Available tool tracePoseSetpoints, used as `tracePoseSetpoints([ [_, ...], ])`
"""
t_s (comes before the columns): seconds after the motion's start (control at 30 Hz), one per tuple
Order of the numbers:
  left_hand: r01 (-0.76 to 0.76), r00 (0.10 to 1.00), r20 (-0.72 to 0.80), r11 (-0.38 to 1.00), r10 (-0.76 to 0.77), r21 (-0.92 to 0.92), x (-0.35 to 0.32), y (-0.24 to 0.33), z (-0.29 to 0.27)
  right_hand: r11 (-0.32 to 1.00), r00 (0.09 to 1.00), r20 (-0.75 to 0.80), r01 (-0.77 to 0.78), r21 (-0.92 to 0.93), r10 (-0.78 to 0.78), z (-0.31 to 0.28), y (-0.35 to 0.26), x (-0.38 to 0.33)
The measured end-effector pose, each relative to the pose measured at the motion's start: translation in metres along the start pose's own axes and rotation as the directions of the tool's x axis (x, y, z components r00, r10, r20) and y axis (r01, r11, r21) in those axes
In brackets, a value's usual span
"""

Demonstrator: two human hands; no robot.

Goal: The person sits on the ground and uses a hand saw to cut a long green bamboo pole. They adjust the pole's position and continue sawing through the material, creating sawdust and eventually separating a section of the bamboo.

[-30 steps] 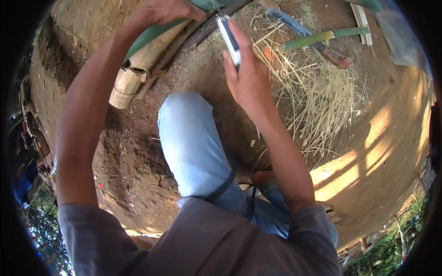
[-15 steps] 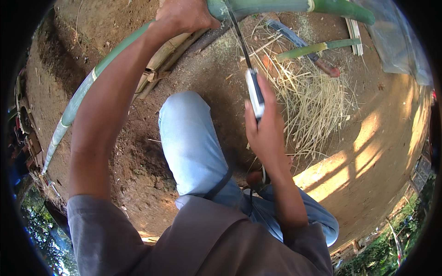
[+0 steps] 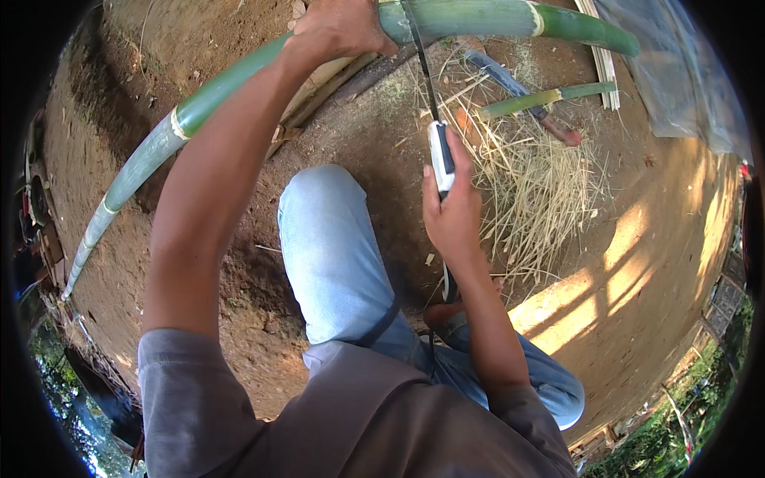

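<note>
A long green bamboo pole (image 3: 470, 20) runs across the top of the view and bends down toward the lower left. My left hand (image 3: 343, 28) is closed around it, partly cut off by the upper edge. Just right of that hand, the dark blade of a hand saw (image 3: 422, 68) crosses the pole. My right hand (image 3: 456, 211) grips the saw's white and black handle, the thumb and fingers wrapped about it. Whether the blade has cut into the bamboo cannot be made out.
Right of the saw lie a machete (image 3: 498, 72), a short bamboo piece (image 3: 522, 103) across it and a heap of pale shavings (image 3: 546, 199). Pale strips (image 3: 610, 88) and a plastic sheet (image 3: 677, 80) are at upper right. Split bamboo (image 3: 315, 99) lies beneath the pole. My bent knee (image 3: 327, 231) is below.
My left hand and forearm appear farther right, and the pole sits a little lower in view. The saw has moved slightly forward relative to the ground. Both hands keep their grips.
</note>
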State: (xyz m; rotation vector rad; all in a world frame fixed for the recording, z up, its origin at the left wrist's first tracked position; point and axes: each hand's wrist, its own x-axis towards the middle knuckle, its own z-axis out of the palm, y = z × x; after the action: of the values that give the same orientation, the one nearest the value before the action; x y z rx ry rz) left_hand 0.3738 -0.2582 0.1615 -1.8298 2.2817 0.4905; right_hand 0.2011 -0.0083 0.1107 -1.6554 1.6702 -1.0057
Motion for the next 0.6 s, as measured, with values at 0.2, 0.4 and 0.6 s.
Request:
tracePoseSetpoints([
  [0.2, -0.094, 0.995, -0.044, 0.993, 0.091, -0.076, 0.015, -0.009, 0.007, 0.994, 0.984, 0.146, -0.107, -0.011, 0.107, -0.004, 0.018, 0.028],
  [0.4, -0.179, 0.983, -0.047, 0.981, 0.176, -0.071, 0.026, -0.017, 0.004, 0.958, 0.947, 0.247, -0.247, 0.145, 0.207, -0.025, 0.009, -0.01],
  [0.6, -0.195, 0.981, -0.014, 0.98, 0.194, -0.052, 0.029, -0.024, 0.009, 0.878, 0.828, 0.311, -0.478, -0.04, 0.465, -0.048, -0.024, -0.014],
])
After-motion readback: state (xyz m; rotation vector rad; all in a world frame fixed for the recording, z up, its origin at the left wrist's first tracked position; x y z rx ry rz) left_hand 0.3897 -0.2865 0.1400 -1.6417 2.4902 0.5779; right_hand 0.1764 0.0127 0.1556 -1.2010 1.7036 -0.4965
